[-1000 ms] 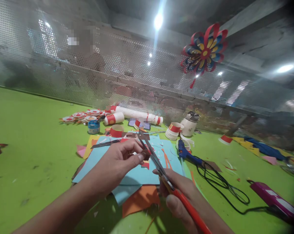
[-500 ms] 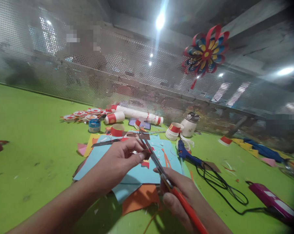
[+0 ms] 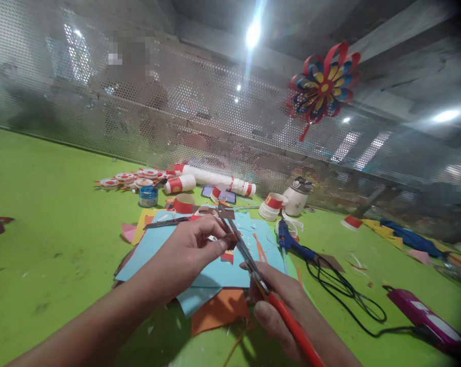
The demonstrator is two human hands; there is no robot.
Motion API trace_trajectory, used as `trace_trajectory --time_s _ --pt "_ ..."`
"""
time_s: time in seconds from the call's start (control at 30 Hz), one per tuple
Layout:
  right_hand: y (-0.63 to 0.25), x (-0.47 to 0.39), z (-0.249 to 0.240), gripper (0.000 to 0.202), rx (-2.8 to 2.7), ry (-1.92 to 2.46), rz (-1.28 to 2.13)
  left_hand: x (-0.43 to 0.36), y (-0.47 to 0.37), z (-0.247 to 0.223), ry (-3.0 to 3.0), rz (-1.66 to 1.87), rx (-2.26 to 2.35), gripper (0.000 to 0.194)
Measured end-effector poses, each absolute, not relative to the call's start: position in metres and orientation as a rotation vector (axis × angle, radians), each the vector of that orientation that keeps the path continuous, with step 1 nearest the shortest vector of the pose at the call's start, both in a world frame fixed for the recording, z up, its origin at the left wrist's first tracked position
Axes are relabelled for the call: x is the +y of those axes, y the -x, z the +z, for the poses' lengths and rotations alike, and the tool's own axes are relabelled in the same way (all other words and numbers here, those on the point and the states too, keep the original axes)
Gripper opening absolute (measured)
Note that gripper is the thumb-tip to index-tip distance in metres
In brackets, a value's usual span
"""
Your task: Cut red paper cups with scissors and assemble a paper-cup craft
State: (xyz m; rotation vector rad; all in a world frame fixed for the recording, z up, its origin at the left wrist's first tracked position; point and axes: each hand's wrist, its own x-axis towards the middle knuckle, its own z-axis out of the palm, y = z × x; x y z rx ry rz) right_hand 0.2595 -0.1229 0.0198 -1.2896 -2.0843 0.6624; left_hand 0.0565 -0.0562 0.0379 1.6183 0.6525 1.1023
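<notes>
My left hand (image 3: 198, 243) pinches a small piece of dark brown paper (image 3: 231, 243) between thumb and fingers. Red-handled scissors (image 3: 255, 272) are gripped in my right hand (image 3: 278, 300), their blades slightly apart and pointing away from me. The blades lie right beside the brown paper at my left fingertips; whether they touch it I cannot tell. Under both hands spread sheets of light blue paper (image 3: 226, 278) with small scraps and orange strips (image 3: 259, 247) on them. An orange sheet (image 3: 220, 312) sticks out at the near side.
A blue glue gun (image 3: 293, 242) with a black cord lies to the right, near a magenta power strip (image 3: 425, 316). Paper cups (image 3: 272, 206), a white jug (image 3: 297, 198), a blue-lidded jar (image 3: 148, 196) and a phone (image 3: 226, 194) stand or lie behind. A perforated metal screen (image 3: 215, 107) closes the table's back.
Almost nothing differs. Both hands, the brown paper and the scissors hold nearly the same place, while the whole view has shifted very slightly.
</notes>
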Motion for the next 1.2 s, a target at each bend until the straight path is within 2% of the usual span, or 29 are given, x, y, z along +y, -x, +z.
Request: trace_trajectory --time_s 0.77,1.2 --pt "-0.2603 -0.1218 0.018 0.06 -2.094 1.348 0.649 -0.0579 -0.0568 0.039 -1.601 1.063 0.689 0.013" --pt "-0.2573 -0.1218 0.0162 0.056 -2.081 1.358 0.582 -0.056 -0.0552 0.0364 -1.583 1.049 0.687 0.018"
